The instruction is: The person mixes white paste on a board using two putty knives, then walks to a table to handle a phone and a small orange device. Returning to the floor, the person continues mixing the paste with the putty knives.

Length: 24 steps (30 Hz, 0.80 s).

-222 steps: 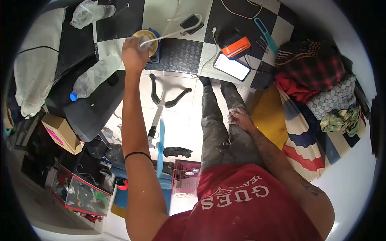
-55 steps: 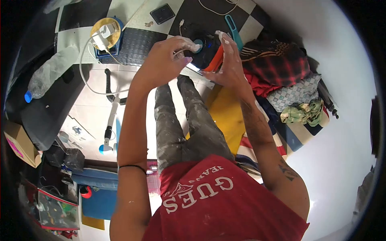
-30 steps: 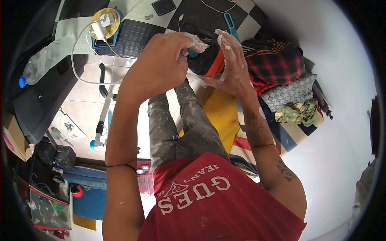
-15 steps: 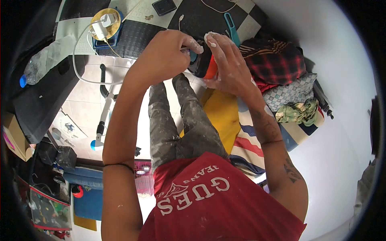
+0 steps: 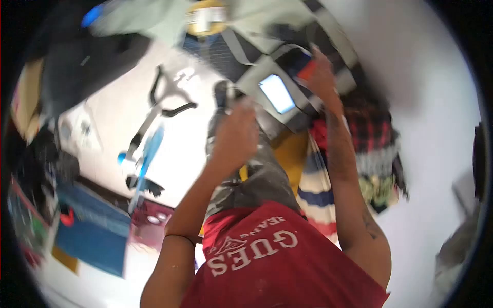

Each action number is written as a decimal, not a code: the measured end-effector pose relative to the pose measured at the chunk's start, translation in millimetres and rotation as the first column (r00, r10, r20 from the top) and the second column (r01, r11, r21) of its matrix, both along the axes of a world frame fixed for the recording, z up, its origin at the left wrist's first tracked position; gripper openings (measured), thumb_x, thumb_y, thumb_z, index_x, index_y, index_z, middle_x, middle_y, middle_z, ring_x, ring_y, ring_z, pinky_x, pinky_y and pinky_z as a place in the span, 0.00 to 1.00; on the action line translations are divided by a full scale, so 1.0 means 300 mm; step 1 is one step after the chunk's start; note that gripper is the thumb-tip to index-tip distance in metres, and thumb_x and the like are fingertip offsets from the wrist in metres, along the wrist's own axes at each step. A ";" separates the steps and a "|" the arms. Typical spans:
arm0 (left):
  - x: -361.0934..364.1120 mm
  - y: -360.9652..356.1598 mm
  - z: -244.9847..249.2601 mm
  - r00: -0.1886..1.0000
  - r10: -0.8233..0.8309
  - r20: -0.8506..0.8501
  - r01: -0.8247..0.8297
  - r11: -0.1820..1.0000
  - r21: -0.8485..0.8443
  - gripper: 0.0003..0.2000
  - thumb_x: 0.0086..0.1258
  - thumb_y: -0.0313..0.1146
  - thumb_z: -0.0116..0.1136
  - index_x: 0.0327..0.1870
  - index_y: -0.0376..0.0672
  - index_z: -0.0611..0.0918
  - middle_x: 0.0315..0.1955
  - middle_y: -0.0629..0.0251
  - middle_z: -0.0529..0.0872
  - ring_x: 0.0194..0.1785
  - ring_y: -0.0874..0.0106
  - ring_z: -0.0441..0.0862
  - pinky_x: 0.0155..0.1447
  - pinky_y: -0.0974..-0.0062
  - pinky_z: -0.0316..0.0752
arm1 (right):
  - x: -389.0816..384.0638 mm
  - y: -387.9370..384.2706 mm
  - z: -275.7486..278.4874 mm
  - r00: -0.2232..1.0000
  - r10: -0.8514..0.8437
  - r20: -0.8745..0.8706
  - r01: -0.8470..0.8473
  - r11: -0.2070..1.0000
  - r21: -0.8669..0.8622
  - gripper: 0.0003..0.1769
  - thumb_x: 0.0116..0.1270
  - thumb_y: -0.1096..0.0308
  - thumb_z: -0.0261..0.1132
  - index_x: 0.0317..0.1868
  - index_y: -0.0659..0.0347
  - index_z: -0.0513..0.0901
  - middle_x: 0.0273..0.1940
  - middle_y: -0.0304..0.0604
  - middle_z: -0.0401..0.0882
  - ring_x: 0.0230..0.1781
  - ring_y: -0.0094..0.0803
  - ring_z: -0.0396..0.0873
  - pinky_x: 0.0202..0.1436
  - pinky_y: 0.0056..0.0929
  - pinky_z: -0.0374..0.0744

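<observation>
My right hand (image 5: 324,77) is over the checkered surface at the upper right, fingers closed around a black and orange-red object (image 5: 307,70). Blur and the hand itself hide most of that object, so its kind does not show. Above my thighs is my left hand (image 5: 237,134), smeared by motion; whether its fingers are curled or hold anything does not show. Between the two hands, a phone with a bright white screen (image 5: 277,94) lies on a pale square of the checkered surface (image 5: 251,82).
A yellow round item with white plugs (image 5: 206,19) sits at the top. Folded clothes (image 5: 367,131) are piled at the right. A white pole with a black forked end (image 5: 149,120) is at the left, beside a blue long item (image 5: 151,149). A plastic bottle (image 5: 128,18) lies at upper left.
My hands have parted: the left has come back toward my body, and the right has moved right with the object. The view has turned, and the lit phone has come into sight.
</observation>
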<state>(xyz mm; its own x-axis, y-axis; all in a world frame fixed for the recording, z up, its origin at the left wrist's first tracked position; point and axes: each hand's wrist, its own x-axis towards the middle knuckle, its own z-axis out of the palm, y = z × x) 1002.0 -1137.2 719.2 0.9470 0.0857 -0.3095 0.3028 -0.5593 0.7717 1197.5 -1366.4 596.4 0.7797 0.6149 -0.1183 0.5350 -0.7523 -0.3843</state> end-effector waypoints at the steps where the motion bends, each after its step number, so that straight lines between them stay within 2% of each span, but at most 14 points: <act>1: -0.117 0.004 -0.016 1.000 0.016 0.009 -0.016 1.000 0.008 0.16 0.56 0.27 0.51 0.47 0.35 0.75 0.51 0.50 0.75 0.45 0.54 0.77 0.49 0.60 0.74 | -0.009 0.026 0.012 0.999 0.002 -0.043 -0.001 1.000 0.007 0.58 0.36 0.61 0.78 0.67 0.63 0.56 0.63 0.53 0.63 0.63 0.47 0.62 0.66 0.39 0.62; 2: -0.243 0.000 -0.029 0.995 0.068 -0.073 -0.068 0.998 0.007 0.16 0.54 0.25 0.51 0.46 0.35 0.75 0.49 0.50 0.76 0.45 0.54 0.77 0.49 0.61 0.73 | -0.011 0.050 -0.005 0.990 -0.048 -0.132 0.036 0.995 -0.095 0.56 0.36 0.61 0.78 0.66 0.65 0.57 0.62 0.54 0.63 0.63 0.48 0.63 0.66 0.41 0.62; 3: -0.340 0.019 -0.027 0.987 0.114 -0.115 -0.129 0.983 -0.134 0.16 0.52 0.24 0.51 0.45 0.35 0.75 0.48 0.50 0.77 0.46 0.53 0.76 0.51 0.61 0.73 | -0.001 0.055 -0.018 0.988 0.084 -0.130 -0.082 0.996 0.016 0.56 0.36 0.61 0.78 0.66 0.65 0.58 0.62 0.55 0.64 0.62 0.50 0.63 0.66 0.43 0.62; 4: -0.502 -0.022 -0.134 0.980 0.019 -0.198 -0.041 0.993 -0.108 0.17 0.57 0.30 0.55 0.49 0.37 0.75 0.51 0.53 0.75 0.54 0.55 0.74 0.58 0.63 0.69 | -0.020 0.096 0.019 0.978 0.015 -0.206 -0.014 1.000 0.005 0.56 0.37 0.61 0.78 0.66 0.65 0.58 0.61 0.57 0.64 0.62 0.52 0.63 0.66 0.43 0.62; 5: -0.553 0.007 -0.067 0.962 0.048 -0.269 -0.070 0.995 -0.073 0.17 0.56 0.30 0.55 0.49 0.39 0.75 0.51 0.54 0.75 0.52 0.55 0.75 0.56 0.62 0.70 | -0.037 0.082 -0.007 0.991 0.132 -0.010 -0.132 0.991 -0.001 0.56 0.37 0.60 0.79 0.66 0.65 0.58 0.62 0.57 0.63 0.63 0.53 0.62 0.66 0.43 0.62; 6: -0.596 0.033 0.002 0.944 0.070 -0.324 -0.093 0.994 -0.058 0.18 0.56 0.29 0.55 0.50 0.40 0.75 0.50 0.54 0.75 0.51 0.55 0.76 0.54 0.62 0.72 | -0.045 0.015 -0.088 0.981 0.160 0.108 -0.157 0.987 -0.036 0.56 0.37 0.60 0.79 0.66 0.66 0.58 0.63 0.59 0.62 0.64 0.54 0.61 0.67 0.44 0.61; 9: -0.779 0.044 0.060 0.838 0.289 -0.462 -0.345 0.938 -0.039 0.17 0.54 0.24 0.52 0.47 0.37 0.74 0.43 0.51 0.77 0.48 0.54 0.76 0.49 0.60 0.74 | -0.090 0.068 -0.005 0.996 0.071 -0.053 -0.077 0.990 -0.120 0.58 0.37 0.60 0.79 0.66 0.71 0.55 0.66 0.64 0.53 0.68 0.56 0.53 0.71 0.45 0.56; 10: -0.855 0.033 0.055 0.818 0.350 -0.456 -0.411 0.911 -0.040 0.17 0.54 0.25 0.53 0.48 0.37 0.74 0.44 0.51 0.77 0.49 0.54 0.76 0.50 0.60 0.74 | -0.110 0.075 0.011 0.997 0.028 -0.074 -0.039 0.987 -0.153 0.60 0.38 0.59 0.79 0.67 0.72 0.51 0.67 0.65 0.51 0.68 0.56 0.52 0.71 0.45 0.55; 11: -0.944 0.016 0.021 0.796 0.398 -0.455 -0.470 0.881 -0.051 0.18 0.55 0.25 0.53 0.49 0.37 0.73 0.45 0.51 0.77 0.49 0.53 0.76 0.50 0.60 0.74 | -0.103 0.012 -0.052 0.998 0.010 -0.062 -0.029 0.954 -0.300 0.61 0.42 0.55 0.78 0.68 0.71 0.47 0.67 0.66 0.48 0.69 0.56 0.51 0.71 0.46 0.55; 15: -1.266 -0.002 0.089 0.677 0.599 -0.428 -0.687 0.723 -0.075 0.20 0.55 0.26 0.56 0.52 0.38 0.73 0.49 0.47 0.76 0.53 0.51 0.74 0.54 0.61 0.74 | -0.204 -0.024 0.006 0.997 -0.080 0.013 0.076 0.873 -0.481 0.54 0.47 0.54 0.73 0.67 0.68 0.52 0.65 0.64 0.53 0.66 0.56 0.55 0.67 0.49 0.59; 18: -1.526 0.077 0.223 0.490 0.826 -0.278 -0.871 0.474 -0.129 0.21 0.56 0.26 0.57 0.54 0.37 0.72 0.52 0.45 0.75 0.56 0.53 0.73 0.57 0.62 0.72 | -0.358 -0.029 0.097 0.979 -0.203 -0.002 0.167 0.809 -0.564 0.48 0.50 0.54 0.70 0.66 0.65 0.55 0.64 0.62 0.57 0.63 0.55 0.59 0.63 0.51 0.62; 20: -1.730 0.208 0.358 0.303 0.947 -0.103 -0.949 0.290 -0.122 0.21 0.57 0.25 0.57 0.54 0.36 0.72 0.52 0.46 0.74 0.56 0.56 0.74 0.58 0.64 0.72 | -0.531 -0.008 0.155 0.916 -0.388 -0.104 0.252 0.756 -0.604 0.44 0.53 0.53 0.67 0.65 0.63 0.57 0.62 0.61 0.59 0.61 0.55 0.62 0.61 0.52 0.64; 21: -1.862 0.252 0.397 0.199 0.980 -0.023 -0.972 0.194 -0.130 0.22 0.57 0.25 0.57 0.55 0.36 0.71 0.52 0.47 0.74 0.56 0.57 0.74 0.58 0.65 0.71 | -0.636 -0.011 0.180 0.844 -0.505 -0.180 0.293 0.716 -0.634 0.42 0.54 0.53 0.66 0.65 0.62 0.58 0.62 0.60 0.60 0.60 0.55 0.63 0.60 0.53 0.65; 24: -2.280 0.282 0.538 -0.279 0.956 0.092 -0.943 -0.254 -0.214 0.23 0.63 0.26 0.55 0.59 0.35 0.66 0.58 0.50 0.69 0.56 0.62 0.74 0.58 0.69 0.71 | -1.023 -0.007 0.282 0.408 -0.814 -0.414 0.290 0.546 -0.786 0.37 0.58 0.52 0.63 0.64 0.60 0.61 0.60 0.59 0.64 0.58 0.54 0.66 0.57 0.55 0.68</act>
<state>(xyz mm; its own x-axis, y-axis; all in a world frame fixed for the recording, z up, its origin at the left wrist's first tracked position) 318.1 -1052.7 880.5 -0.2886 0.9290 -0.2319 0.3032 0.3184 0.8981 890.5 -1368.5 681.0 0.3937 -0.3227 -0.8608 -0.3326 -0.9229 0.1939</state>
